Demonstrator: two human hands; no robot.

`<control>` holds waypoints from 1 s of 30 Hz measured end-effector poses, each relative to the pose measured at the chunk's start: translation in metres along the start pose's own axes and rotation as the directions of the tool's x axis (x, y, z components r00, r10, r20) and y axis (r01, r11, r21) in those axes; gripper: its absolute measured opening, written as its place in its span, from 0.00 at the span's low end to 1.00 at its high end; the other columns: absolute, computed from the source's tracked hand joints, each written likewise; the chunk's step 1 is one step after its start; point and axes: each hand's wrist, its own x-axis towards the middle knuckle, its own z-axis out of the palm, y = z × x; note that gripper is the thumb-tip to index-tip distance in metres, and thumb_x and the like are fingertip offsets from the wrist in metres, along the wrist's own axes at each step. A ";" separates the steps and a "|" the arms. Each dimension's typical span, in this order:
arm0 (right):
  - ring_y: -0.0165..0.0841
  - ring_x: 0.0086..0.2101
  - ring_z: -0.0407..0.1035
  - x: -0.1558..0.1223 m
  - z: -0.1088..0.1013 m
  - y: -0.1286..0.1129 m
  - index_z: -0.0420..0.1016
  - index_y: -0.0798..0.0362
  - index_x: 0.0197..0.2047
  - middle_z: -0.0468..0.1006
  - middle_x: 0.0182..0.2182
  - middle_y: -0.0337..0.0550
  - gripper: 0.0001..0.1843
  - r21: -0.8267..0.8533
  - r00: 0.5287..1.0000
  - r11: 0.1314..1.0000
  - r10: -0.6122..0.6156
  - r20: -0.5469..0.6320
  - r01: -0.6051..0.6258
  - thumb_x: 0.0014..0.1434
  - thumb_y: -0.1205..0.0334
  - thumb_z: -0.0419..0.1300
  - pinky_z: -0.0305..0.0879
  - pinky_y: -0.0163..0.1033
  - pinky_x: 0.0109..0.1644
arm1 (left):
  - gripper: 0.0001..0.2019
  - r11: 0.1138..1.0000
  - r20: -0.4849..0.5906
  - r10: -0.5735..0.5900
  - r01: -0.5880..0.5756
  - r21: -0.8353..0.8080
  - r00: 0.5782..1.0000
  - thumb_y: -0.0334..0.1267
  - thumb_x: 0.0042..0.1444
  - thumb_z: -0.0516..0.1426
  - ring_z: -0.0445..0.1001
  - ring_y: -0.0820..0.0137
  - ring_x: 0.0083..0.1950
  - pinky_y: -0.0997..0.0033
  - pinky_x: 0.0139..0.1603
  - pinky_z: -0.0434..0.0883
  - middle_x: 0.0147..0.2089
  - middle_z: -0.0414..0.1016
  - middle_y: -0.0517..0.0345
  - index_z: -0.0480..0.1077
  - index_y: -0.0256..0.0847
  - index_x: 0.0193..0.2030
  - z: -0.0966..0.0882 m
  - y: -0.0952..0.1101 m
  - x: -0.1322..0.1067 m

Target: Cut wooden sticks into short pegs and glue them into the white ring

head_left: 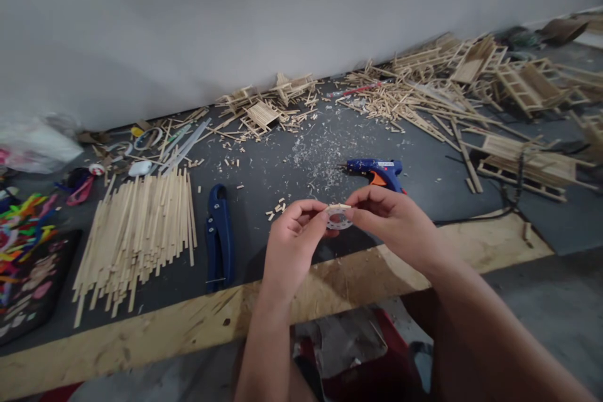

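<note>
Both my hands are raised over the near edge of the grey work surface [292, 163], pinching one small object between them. My left hand [293, 232] and my right hand [391, 220] each grip an end of a short wooden stick piece [338, 207], with a small pale ring-shaped part [338, 222] hanging under it. Fingers of both hands are closed in a pinch. Just behind my right hand lies a blue glue gun [377, 171] with an orange trigger. A blue cutter [219, 235] lies left of my left hand.
A bundle of long wooden sticks [136, 232] lies at left. Offcuts and small stick-built frames [518, 94] are heaped along the wall at the back and right. Colourful craft items [23, 226] sit at far left. A black cord [509, 201] runs right. A plywood edge [188, 320] borders the front.
</note>
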 end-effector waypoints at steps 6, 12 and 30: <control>0.31 0.31 0.66 0.000 0.000 0.001 0.72 0.53 0.35 0.74 0.30 0.41 0.10 -0.032 0.999 0.999 -0.019 -0.027 0.018 0.52 0.55 0.60 0.62 0.36 0.34 | 0.11 1.000 0.001 0.005 -0.005 0.010 1.000 0.38 0.50 0.60 0.76 0.71 0.35 0.71 0.36 0.76 0.35 0.77 0.57 0.70 0.39 0.40 0.003 0.000 -0.002; 0.30 0.30 0.66 0.000 0.001 0.003 0.72 0.52 0.35 0.74 0.29 0.39 0.09 -0.028 0.999 0.999 -0.041 -0.014 0.041 0.53 0.55 0.60 0.61 0.36 0.34 | 0.13 0.996 0.013 -0.017 0.016 0.087 1.000 0.39 0.50 0.61 0.76 0.72 0.34 0.73 0.38 0.74 0.37 0.78 0.56 0.71 0.39 0.43 0.004 0.004 -0.004; 0.31 0.31 0.67 0.000 -0.002 0.000 0.72 0.51 0.33 0.74 0.30 0.39 0.08 -0.080 0.999 0.996 -0.030 -0.040 0.026 0.54 0.56 0.58 0.62 0.37 0.37 | 0.11 0.984 0.045 -0.004 -0.004 0.176 0.999 0.41 0.51 0.60 0.75 0.72 0.34 0.73 0.38 0.73 0.35 0.78 0.55 0.73 0.38 0.39 0.004 0.003 -0.003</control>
